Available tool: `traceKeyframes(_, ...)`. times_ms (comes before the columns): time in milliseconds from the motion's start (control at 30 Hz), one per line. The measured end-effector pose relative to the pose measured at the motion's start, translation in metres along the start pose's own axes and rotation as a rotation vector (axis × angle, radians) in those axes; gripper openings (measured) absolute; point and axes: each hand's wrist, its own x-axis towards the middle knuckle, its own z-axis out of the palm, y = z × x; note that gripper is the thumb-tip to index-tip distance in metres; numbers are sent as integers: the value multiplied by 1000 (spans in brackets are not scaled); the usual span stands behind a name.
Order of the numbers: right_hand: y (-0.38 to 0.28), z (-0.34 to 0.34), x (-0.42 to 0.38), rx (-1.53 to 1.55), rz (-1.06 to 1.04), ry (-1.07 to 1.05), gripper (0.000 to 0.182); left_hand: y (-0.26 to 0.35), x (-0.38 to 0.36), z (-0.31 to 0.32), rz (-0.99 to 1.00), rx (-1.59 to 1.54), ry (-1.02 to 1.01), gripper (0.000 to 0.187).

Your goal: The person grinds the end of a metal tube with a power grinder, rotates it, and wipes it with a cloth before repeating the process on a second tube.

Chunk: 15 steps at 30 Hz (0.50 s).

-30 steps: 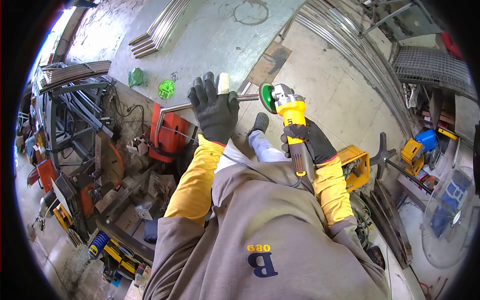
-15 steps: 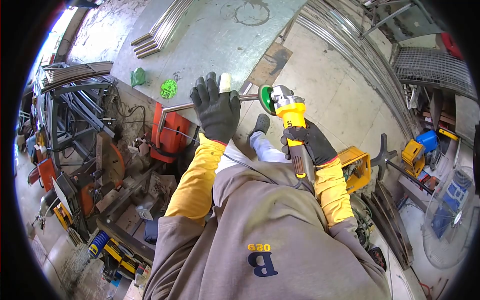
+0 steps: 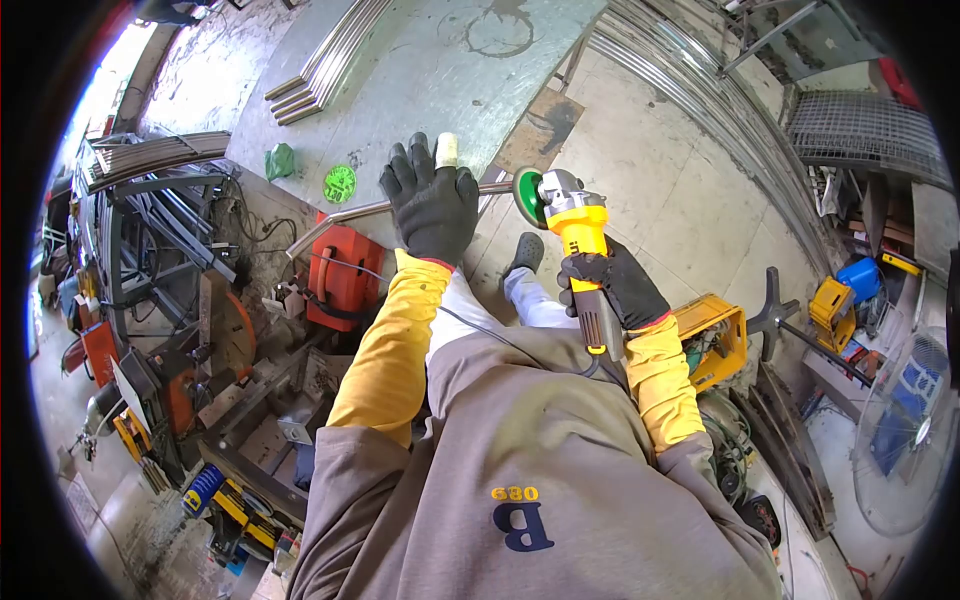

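My left hand [image 3: 432, 210], in a black glove with a white-wrapped finger, lies flat across a bent metal tube [image 3: 352, 215], fingers stretched forward. The tube sticks out on both sides of the hand, its bent end angled down to the lower left. My right hand [image 3: 628, 290], also gloved, is wrapped round the body of a yellow and black angle grinder [image 3: 582, 228]. The grinder's green disc [image 3: 528, 197] is right at the tube's right end. A grey cord runs from the grinder's rear across my lap.
Several bent tubes [image 3: 325, 70] lie on the metal-topped table [image 3: 400, 100], with a green crumpled item [image 3: 279, 161] and a green disc-like piece [image 3: 339, 184]. A red case [image 3: 340, 280] stands left, a yellow crate [image 3: 715, 335] right. Long metal bars [image 3: 720, 130] lie upper right; a fan [image 3: 905, 430] stands lower right.
The tube has turned under my left hand: its bent end swung from pointing down to slanting outward at the lower left. The grinder stays at the tube's right end, shifted slightly left.
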Motion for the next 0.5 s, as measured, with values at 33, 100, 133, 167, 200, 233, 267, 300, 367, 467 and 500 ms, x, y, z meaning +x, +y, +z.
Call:
traceKeyframes(33,1,0,0,9,-11,3,50,1,3,0,-9,13,-19,65)
traceKeyframes(100,1,-2,1,8,-9,0,51,1,7,1,-3,16,-13,66)
traceKeyframes(133,2,-2,1,6,-6,-4,52,0,10,2,1,19,-7,66)
traceKeyframes(167,2,-2,1,8,-8,-4,52,0,12,3,4,20,-6,66)
traceKeyframes(200,3,-3,2,2,-12,-3,52,0,14,3,3,28,-10,67)
traceKeyframes(233,3,-3,2,-4,-16,-3,52,0,17,4,2,36,-13,67)
traceKeyframes(267,3,-3,2,-2,-18,-2,52,0,19,4,5,36,-11,67)
traceKeyframes(300,2,-3,2,12,-12,-9,53,0,21,4,6,42,-14,67)
traceKeyframes(367,2,-2,0,28,-6,-15,53,-1,25,4,10,49,-19,67)
traceKeyframes(467,-2,0,-4,20,-9,-39,54,-5,31,9,37,47,4,67)
traceKeyframes(500,-2,1,-5,-36,-8,-13,53,-5,33,10,34,60,-1,67)
